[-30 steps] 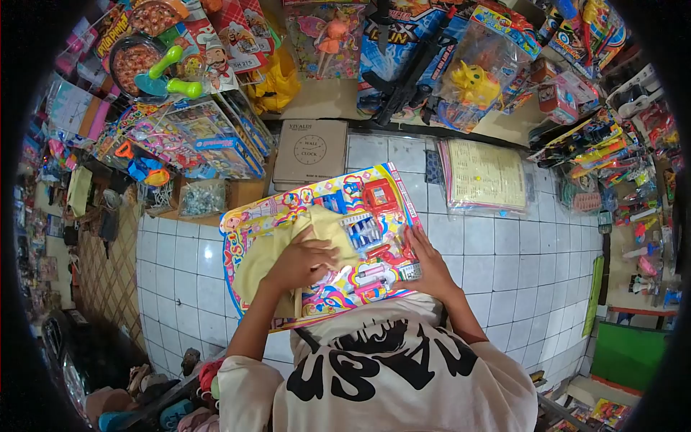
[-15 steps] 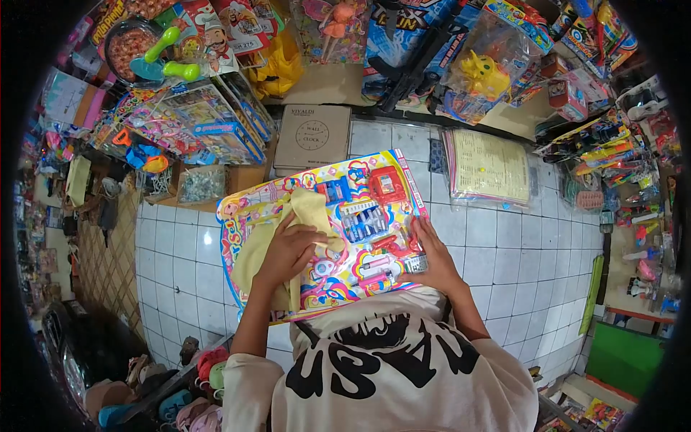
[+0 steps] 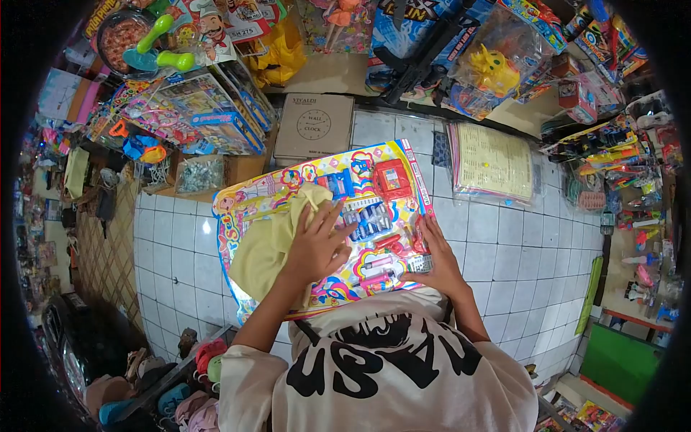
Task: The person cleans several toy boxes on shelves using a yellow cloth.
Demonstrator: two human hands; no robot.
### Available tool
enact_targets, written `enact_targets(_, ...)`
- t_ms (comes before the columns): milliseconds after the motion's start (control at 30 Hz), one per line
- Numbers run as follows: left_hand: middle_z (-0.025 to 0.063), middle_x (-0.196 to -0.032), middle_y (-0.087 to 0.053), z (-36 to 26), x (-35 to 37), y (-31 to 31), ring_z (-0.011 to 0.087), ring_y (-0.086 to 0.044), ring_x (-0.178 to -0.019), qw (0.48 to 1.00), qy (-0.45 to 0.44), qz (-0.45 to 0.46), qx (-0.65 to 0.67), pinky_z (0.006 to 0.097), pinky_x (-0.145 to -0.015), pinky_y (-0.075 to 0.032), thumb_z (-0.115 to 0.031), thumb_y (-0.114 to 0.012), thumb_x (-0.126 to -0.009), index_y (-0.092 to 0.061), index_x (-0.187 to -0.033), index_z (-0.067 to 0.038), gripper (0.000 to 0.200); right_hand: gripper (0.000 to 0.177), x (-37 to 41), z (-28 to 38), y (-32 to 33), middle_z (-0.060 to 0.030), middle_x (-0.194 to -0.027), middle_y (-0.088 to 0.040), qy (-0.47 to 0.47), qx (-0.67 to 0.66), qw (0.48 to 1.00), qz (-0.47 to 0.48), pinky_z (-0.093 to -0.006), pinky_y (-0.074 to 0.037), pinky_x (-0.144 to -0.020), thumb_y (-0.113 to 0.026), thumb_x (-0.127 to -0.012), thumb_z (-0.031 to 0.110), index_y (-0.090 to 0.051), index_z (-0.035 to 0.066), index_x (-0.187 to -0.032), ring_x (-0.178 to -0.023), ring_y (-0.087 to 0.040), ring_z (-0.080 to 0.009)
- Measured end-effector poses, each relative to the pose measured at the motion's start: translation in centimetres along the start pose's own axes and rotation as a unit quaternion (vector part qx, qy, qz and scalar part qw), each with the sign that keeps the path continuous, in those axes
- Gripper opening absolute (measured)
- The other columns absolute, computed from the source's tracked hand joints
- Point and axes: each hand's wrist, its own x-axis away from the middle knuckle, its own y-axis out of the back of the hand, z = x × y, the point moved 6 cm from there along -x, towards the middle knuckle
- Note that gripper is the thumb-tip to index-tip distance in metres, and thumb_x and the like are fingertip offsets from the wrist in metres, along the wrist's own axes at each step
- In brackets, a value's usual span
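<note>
A large, colourful toy set card (image 3: 338,284) lies tilted across my lap. Its plastic-covered front shows a blue tray of small pieces (image 3: 368,219), a red toy case (image 3: 391,180) and pink toy syringes (image 3: 378,270). My left hand (image 3: 317,241) holds a pale yellow cloth (image 3: 263,252) against the card's middle, its fingers partly spread over the bunched fabric. The rest of the cloth drapes over the card's left half. At the card's right edge, my right hand (image 3: 439,263) grips it, thumb and fingers on the front; its far side is hidden.
Beyond the card a brown wall clock box (image 3: 314,129) lies on the white tiled floor (image 3: 497,252). Plastic-wrapped printed sheets (image 3: 493,162) are to its right. Packaged toys (image 3: 216,108), a toy rifle (image 3: 432,54) and a green board (image 3: 622,367) stand around. Caps (image 3: 191,410) sit lower left.
My left hand has moved right across the card, with the cloth bunched under it. The card has tilted slightly, and my right hand stays at its right edge.
</note>
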Motion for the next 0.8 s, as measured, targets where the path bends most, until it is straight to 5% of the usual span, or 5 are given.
enact_targets(800, 0.0130, -0.126, -0.052, 1.3, 0.0, -1.3, 0.0321, -0.039, -0.125, 0.999, 0.021, -0.026, -0.017, 0.0493, -0.108, -0.020, -0.026, -0.058, -0.081, -0.062, -0.112, -0.014, 0.034, 0.108, -0.1, -0.1, 0.1, -0.0213, -0.146, -0.024, -0.019, 0.003, 1.000, 0.001, -0.0428, -0.026, -0.107, -0.082, -0.056, 0.044, -0.028, 0.009, -0.142, -0.136, -0.021, -0.0370)
